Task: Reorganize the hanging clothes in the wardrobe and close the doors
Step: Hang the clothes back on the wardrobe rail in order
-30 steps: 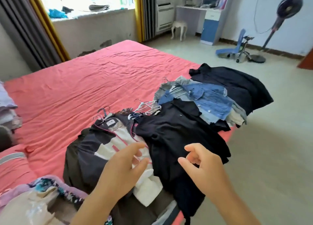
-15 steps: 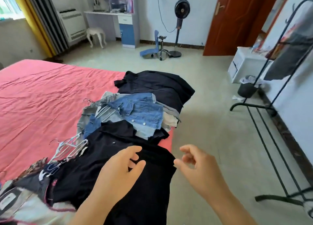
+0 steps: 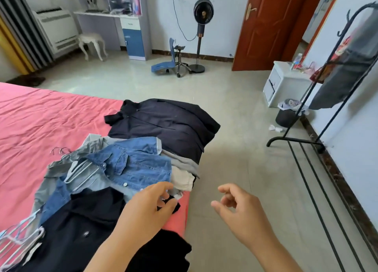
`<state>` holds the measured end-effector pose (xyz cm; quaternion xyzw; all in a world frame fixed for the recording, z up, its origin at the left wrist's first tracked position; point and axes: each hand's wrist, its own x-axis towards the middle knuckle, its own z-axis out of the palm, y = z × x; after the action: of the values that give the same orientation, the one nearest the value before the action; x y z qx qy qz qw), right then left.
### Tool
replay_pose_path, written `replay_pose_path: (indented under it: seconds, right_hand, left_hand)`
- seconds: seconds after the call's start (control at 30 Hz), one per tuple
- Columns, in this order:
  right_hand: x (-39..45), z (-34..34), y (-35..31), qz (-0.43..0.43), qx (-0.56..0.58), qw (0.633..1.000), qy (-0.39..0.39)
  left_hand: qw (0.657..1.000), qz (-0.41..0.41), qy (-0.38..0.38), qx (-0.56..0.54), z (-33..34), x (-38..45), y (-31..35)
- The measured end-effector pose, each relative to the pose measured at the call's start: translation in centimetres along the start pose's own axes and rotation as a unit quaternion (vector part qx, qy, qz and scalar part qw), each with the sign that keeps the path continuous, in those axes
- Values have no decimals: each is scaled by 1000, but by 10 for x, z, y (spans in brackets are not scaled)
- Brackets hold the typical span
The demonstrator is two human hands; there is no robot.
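Clothes on hangers lie in a row along the edge of a bed with a pink sheet (image 3: 41, 118). Farthest is a dark navy shirt (image 3: 163, 124), then a blue denim jacket (image 3: 133, 165) over grey and white garments, then a black shirt (image 3: 81, 230) nearest me. White hangers (image 3: 20, 239) stick out at the lower left. My left hand (image 3: 147, 212) hovers over the black shirt and the denim jacket's hem, fingers apart, holding nothing. My right hand (image 3: 239, 210) hangs over the floor beside the bed, fingers loosely curled, empty. No wardrobe is in view.
A black clothes rack (image 3: 319, 112) with a grey garment stands at the right wall, beside a white nightstand (image 3: 284, 85) and a dark bin (image 3: 286, 114). A standing fan (image 3: 201, 36), a tipped blue chair (image 3: 169, 62), a red-brown door (image 3: 266, 26) and a desk (image 3: 122, 19) line the far wall.
My view has swung right, from the bed and window toward the door and rack. Both hands moved along the row from the striped garments to the denim jacket's end, still empty.
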<state>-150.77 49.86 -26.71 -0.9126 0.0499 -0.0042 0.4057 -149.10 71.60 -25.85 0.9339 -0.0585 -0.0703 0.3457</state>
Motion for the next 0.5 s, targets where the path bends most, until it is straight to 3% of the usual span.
replay_pose_path:
  seconds: [0.5]
  right_hand:
    - [278, -61, 63, -3, 33, 999, -43]
  left_hand:
    - [998, -48, 12, 27, 34, 267, 60]
